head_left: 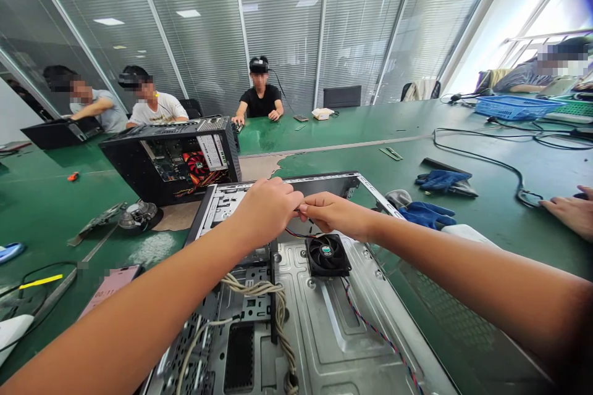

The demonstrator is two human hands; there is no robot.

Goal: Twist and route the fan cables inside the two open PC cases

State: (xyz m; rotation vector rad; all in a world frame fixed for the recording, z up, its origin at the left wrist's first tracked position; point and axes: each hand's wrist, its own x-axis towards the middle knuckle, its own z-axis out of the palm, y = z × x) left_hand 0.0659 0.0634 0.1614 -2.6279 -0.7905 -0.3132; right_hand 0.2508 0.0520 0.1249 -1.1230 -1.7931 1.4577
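Observation:
Above the open computer case (324, 315), my left hand (269, 207) and my right hand (336, 215) meet fingertip to fingertip. Both are closed in a pinch on a thin multicoloured cable (296, 234), whose end is mostly hidden by the fingers. This cable runs down towards a black cooling fan (327, 256) on the bare metal floor of the case. From the fan's near side a twisted red and blue cable (375, 332) trails towards me. A bundle of beige cables (279, 308) lies along the drive bay (250, 290) on the left.
A second black computer case (171, 160) stands upright behind to the left, with a heatsink-like metal part (139, 215) before it. Blue gloves (428, 215) lie on the right, near a black cable (491, 154) and a blue basket (509, 107). Several people sit around the green table (324, 142).

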